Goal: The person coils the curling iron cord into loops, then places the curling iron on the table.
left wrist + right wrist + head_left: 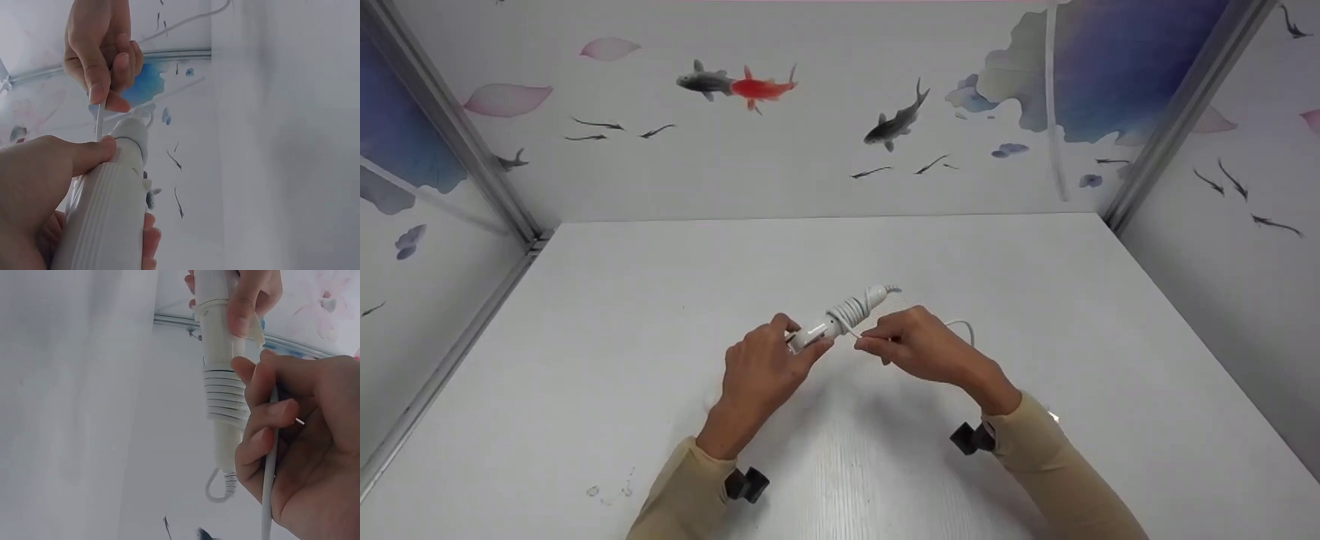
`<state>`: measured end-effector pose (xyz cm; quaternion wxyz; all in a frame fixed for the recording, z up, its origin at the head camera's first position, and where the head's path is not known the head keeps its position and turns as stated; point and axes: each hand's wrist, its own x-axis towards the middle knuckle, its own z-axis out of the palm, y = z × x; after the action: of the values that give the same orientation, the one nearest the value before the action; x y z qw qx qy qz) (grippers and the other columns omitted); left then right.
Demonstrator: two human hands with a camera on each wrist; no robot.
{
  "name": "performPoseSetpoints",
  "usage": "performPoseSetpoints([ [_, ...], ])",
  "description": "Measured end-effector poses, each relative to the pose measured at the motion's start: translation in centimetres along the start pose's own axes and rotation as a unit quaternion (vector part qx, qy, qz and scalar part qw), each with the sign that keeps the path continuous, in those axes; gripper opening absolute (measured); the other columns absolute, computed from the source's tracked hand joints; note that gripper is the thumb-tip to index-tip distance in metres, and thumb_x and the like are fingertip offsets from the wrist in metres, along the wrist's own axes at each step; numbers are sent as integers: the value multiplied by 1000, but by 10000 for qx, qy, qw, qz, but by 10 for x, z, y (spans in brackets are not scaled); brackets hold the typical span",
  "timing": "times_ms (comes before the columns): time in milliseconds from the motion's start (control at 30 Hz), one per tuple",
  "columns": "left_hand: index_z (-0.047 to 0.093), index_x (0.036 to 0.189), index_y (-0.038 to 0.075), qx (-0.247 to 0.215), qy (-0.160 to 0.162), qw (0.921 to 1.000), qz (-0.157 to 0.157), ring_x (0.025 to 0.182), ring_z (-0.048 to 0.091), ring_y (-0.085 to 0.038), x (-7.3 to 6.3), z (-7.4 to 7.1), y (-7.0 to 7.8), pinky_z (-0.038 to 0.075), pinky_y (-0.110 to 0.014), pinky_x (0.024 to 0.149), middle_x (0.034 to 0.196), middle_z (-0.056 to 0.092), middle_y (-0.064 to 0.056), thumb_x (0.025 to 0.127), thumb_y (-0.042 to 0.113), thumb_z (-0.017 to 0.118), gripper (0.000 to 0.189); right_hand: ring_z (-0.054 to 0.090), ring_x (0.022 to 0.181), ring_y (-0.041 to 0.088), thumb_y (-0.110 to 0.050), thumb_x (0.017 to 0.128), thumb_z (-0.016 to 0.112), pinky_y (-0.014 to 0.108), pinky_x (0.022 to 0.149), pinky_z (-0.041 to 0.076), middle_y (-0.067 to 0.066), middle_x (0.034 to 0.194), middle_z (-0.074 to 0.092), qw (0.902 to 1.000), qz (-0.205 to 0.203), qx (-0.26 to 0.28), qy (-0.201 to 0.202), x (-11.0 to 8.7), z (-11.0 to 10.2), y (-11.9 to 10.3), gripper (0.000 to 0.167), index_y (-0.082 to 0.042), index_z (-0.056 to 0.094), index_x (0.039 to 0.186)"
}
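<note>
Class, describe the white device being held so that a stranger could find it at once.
Start at the white table; above its middle, two hands meet. The left hand grips a white, ribbed, tube-shaped device. Its own white cord, pinched by the right hand, coils round it.

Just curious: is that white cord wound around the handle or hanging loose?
Partly wound: several coils of the cord ring the white handle, while the right hand pinches the remaining loose length.

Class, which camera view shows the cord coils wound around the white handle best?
The right wrist view: the cord coils appear close, each turn distinct. The head view shows them small and distant; the left wrist view shows only one strand of cord.
</note>
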<state>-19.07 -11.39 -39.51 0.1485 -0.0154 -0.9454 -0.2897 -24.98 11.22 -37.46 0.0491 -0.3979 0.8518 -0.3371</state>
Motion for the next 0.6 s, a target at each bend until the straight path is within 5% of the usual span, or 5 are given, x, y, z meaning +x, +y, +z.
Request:
performPoseSetpoints([
  [300,65,108,0,-386,316,9987,-46,60,56,-16,1,-5,3,42,-26,51,81,71,-12,89,46,73,51,49,61,7,-29,99,64,23,60,42,4,67,67,9966,580,297,-501,2,2,11,22,-15,79,105],
  [600,63,110,3,-1156,-558,9906,-462,64,57,-15,2,-12,4,43,-27,53,85,70,-9,90,54,69,54,37,55,9,-30,99,62,25,57,32,5,57,54,9881,1031,742,-864,8,8,31,27,-10,78,104],
])
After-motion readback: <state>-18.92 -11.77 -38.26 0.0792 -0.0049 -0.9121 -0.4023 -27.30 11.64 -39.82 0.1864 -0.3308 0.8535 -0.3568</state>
